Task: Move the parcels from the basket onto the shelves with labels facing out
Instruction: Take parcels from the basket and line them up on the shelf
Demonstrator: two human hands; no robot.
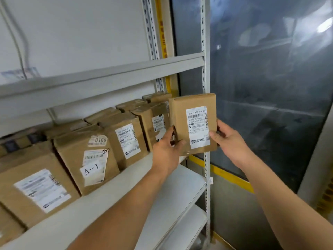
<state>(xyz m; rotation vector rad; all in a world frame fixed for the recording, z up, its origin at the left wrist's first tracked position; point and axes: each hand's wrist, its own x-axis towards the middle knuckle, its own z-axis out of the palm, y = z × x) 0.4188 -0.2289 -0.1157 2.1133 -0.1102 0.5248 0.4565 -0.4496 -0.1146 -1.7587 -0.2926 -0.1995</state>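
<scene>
A small brown cardboard parcel (pixel 182 116) with a white barcode label facing me is held upright at the right end of the middle shelf (pixel 100 193). My left hand (pixel 166 150) grips its lower left edge. My right hand (pixel 228 139) grips its lower right edge. To its left, a row of several brown parcels (pixel 126 136) stands on the same shelf, white labels facing out. The basket is out of view.
A parcel marked "A-1" (pixel 88 159) stands in the row. An upper shelf (pixel 100 78) crosses above. The slotted metal upright (pixel 207 168) stands just right of the held parcel, with a dark glass panel (pixel 270 87) and yellow strip behind. Lower shelves (pixel 180 222) sit below.
</scene>
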